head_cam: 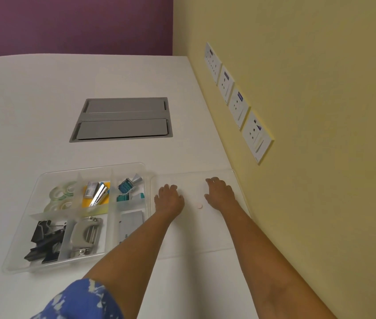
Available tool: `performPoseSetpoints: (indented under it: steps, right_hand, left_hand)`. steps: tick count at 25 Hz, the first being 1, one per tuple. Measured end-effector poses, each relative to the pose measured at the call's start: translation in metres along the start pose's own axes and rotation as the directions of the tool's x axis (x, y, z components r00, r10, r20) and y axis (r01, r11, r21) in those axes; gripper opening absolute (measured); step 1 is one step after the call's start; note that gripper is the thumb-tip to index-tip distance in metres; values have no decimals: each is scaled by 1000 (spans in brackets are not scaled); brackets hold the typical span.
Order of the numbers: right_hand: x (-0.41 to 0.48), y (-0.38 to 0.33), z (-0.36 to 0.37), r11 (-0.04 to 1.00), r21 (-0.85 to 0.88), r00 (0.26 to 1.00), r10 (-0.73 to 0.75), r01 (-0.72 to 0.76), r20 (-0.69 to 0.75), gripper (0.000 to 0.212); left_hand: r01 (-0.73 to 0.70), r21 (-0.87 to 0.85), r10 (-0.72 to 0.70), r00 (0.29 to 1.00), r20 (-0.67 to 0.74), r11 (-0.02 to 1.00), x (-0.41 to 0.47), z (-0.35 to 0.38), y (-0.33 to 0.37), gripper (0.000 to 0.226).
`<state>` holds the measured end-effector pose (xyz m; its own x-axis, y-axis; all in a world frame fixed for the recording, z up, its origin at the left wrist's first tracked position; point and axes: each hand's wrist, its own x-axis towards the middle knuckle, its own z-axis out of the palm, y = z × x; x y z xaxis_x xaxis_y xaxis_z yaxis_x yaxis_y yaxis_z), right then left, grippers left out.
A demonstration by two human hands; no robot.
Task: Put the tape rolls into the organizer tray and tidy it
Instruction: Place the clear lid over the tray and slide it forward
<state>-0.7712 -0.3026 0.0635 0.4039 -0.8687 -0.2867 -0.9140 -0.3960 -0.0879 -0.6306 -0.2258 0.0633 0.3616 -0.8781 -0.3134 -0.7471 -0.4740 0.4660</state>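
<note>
- Tape rolls (61,197) lying in upper-left compartment of organizer tray (21,249), lower left of frame.
- Left hand (168,199) and right hand (220,193) flat on clear lid (205,238), lower centre, fingers released, grasping nothing.

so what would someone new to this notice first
Probably both hands, the left hand and right hand, lying flat on a clear lid at the right, beside the wall. Next, the clear organizer tray left of it, with tape rolls in its far-left compartment and black binder clips in front of them. Behind sits a grey hatch in the white table.
</note>
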Motion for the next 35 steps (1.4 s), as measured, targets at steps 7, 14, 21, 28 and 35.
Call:
performPoseSetpoints:
  steps: [7,14,21,28,35]
  right_hand:
    - [60,-9,-17,990,-108,994,-92,86,-54,40]
    - [85,-8,-17,982,-146,980,-142,122,-136,27]
    - [82,-10,-32,959,-232,940,-220,160,-260,34]
    - [68,-12,-72,971,-128,873,-237,201,-426,44]
    - [42,-29,-119,953,-185,741,-304,242,-599,45]
  left_hand:
    - [-54,23,54,998,-39,998,40,-12,0,41]
    - [-95,-39,90,988,-123,995,72,-25,11,36]
    - [-41,-260,-13,979,-202,965,82,-48,18,36]
    - [-26,-317,-111,907,-407,948,71,-73,14,36]
    - [-155,-346,-55,848,-527,926,55,-103,21,32]
